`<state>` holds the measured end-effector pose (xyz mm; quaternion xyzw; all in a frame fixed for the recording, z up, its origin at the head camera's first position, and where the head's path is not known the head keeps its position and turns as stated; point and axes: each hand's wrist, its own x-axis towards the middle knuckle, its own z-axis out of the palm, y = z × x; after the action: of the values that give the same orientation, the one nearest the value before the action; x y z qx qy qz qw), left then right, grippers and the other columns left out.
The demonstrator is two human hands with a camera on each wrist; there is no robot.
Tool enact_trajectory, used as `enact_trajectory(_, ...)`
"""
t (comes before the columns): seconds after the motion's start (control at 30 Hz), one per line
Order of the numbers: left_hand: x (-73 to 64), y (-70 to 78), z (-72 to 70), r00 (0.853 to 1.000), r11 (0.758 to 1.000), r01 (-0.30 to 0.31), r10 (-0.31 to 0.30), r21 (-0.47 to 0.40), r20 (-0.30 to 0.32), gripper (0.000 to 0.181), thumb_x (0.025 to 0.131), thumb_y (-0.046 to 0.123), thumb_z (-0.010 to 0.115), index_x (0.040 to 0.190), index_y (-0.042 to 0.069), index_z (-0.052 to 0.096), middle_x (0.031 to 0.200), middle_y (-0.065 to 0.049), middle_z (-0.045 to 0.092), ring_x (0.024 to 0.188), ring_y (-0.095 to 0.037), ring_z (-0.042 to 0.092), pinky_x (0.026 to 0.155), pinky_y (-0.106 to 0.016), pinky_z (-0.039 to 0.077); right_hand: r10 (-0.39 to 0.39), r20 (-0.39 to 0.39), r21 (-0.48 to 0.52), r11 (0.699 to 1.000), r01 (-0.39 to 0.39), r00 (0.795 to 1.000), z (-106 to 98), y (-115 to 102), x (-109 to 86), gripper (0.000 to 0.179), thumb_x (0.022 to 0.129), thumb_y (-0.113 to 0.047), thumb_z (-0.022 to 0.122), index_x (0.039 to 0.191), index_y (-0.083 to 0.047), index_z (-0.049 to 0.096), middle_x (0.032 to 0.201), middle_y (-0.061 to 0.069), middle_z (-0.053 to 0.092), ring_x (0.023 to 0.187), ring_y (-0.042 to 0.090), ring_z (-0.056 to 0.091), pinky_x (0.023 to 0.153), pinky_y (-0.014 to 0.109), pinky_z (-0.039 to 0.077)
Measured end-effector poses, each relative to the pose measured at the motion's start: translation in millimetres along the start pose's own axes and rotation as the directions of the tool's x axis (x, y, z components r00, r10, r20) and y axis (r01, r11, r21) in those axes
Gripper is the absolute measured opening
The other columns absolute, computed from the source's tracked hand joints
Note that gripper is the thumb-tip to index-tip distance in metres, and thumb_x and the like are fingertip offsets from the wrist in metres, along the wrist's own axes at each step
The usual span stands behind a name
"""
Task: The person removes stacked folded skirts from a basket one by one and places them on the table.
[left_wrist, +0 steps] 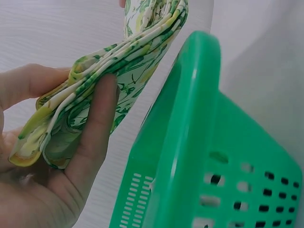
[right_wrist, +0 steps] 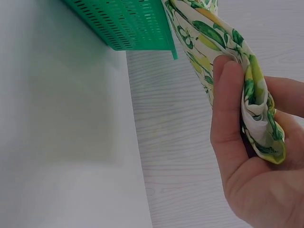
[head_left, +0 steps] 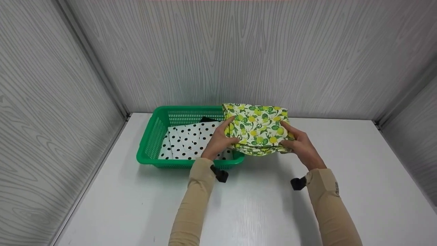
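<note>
A folded cloth (head_left: 257,126) printed with lemons and green leaves is held up between both hands, overlapping the right end of the green basket (head_left: 146,159) in the head view. My left hand (head_left: 219,140) grips its left edge, thumb on one face and fingers on the other; the stacked layers (left_wrist: 128,57) show in the left wrist view. At the opposite edge, my right hand (head_left: 301,145) pinches the folds (right_wrist: 256,114) the same way. Inside the basket lies folded white fabric with black dots (head_left: 186,141), partly hidden by the left hand and the cloth.
Something black (head_left: 207,119) shows at the back of the basket, behind the dotted fabric. The basket stands on a white table (head_left: 252,205), near the grey wood-grain back wall (head_left: 239,54). More panels rise at the left and right sides.
</note>
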<state>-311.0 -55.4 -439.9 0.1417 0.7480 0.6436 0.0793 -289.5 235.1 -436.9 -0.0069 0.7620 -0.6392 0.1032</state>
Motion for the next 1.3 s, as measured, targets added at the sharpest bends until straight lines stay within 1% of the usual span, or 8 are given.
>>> enact_trajectory(0.03,1.1,0.7,2.3,1.000,1.000,0.001,-0.001,-0.007,0.002,0.081,0.091,-0.003,0.067,0.161,0.017,0.031,0.167,-0.009,0.020,0.066,-0.014,0.054,0.068,-0.041,0.050,-0.003,-0.001,-0.004,1.000,0.003,1.000,-2,0,-0.8,0.077,0.096,0.003,0.056,0.162,-0.024,0.028,0.142,0.019,0.044,0.100,0.021,0.057,0.079,0.029,0.055)
enact_trajectory(0.1,3.5,1.9,7.2,1.000,1.000,0.001,-0.001,-0.016,0.002,0.083,0.089,-0.005,0.067,0.161,0.018,0.032,0.166,-0.009,0.021,0.062,-0.013,0.052,0.067,-0.037,0.051,-0.011,-0.004,-0.011,1.000,0.011,1.000,-6,0,-2.2,0.076,0.096,0.002,0.057,0.162,-0.024,0.028,0.142,0.019,0.045,0.101,0.021,0.057,0.080,0.029,0.055)
enact_trajectory(0.4,13.3,7.8,31.9,1.000,1.000,0.020,-0.020,-0.006,0.016,0.088,0.086,-0.010,0.065,0.162,0.019,0.031,0.165,-0.010,0.024,0.065,-0.015,0.058,0.065,-0.031,0.052,-0.033,-0.037,0.005,0.999,0.033,0.999,-25,7,-6.7,0.077,0.096,0.005,0.054,0.162,-0.020,0.026,0.149,0.019,0.042,0.103,0.018,0.060,0.079,0.029,0.056)
enact_trajectory(0.83,12.1,4.6,35.9,0.997,0.999,0.049,-0.048,0.023,-0.053,0.089,0.085,-0.011,0.064,0.161,0.020,0.031,0.163,-0.013,0.028,0.056,-0.017,0.049,0.056,-0.029,0.044,-0.010,-0.034,0.016,1.000,0.010,0.999,-22,12,5.9,0.077,0.093,0.003,0.057,0.161,-0.023,0.031,0.144,0.017,0.046,0.103,0.023,0.057,0.082,0.031,0.055)
enact_trajectory(0.97,16.6,3.8,46.2,0.998,0.998,0.055,-0.054,0.033,-0.045,0.089,0.084,-0.012,0.063,0.161,0.019,0.031,0.164,-0.014,0.026,0.053,-0.014,0.046,0.056,-0.029,0.043,0.006,-0.059,0.022,1.000,-0.005,0.998,-27,19,2.4,0.077,0.093,0.004,0.055,0.161,-0.022,0.030,0.146,0.017,0.045,0.103,0.021,0.057,0.080,0.030,0.055)
enact_trajectory(1.1,23.3,2.4,59.9,0.997,0.995,0.067,-0.065,0.069,-0.041,0.089,0.083,-0.013,0.061,0.161,0.018,0.032,0.165,-0.013,0.026,0.048,-0.012,0.037,0.052,-0.029,0.038,0.015,-0.078,0.018,1.000,-0.013,0.997,-37,27,-1.9,0.077,0.094,0.004,0.055,0.162,-0.022,0.029,0.147,0.018,0.043,0.103,0.020,0.057,0.079,0.029,0.055)
enact_trajectory(1.17,26.6,1.3,66.6,0.996,0.992,0.075,-0.071,0.100,-0.045,0.089,0.083,-0.013,0.060,0.161,0.017,0.031,0.164,-0.012,0.028,0.050,-0.014,0.034,0.051,-0.028,0.034,0.015,-0.084,0.009,1.000,-0.014,0.996,-41,31,-3.0,0.077,0.094,0.003,0.055,0.162,-0.021,0.028,0.147,0.019,0.043,0.103,0.020,0.057,0.080,0.029,0.055)
enact_trajectory(1.3,33.1,0.6,81.1,0.996,0.979,0.074,-0.064,0.190,-0.059,0.088,0.082,-0.015,0.058,0.161,0.013,0.031,0.162,-0.012,0.033,0.074,-0.020,0.048,0.053,-0.029,0.032,0.004,-0.094,-0.021,1.000,-0.006,0.996,-48,36,-4.3,0.076,0.095,0.003,0.054,0.162,-0.019,0.026,0.150,0.020,0.041,0.103,0.018,0.057,0.080,0.029,0.055)
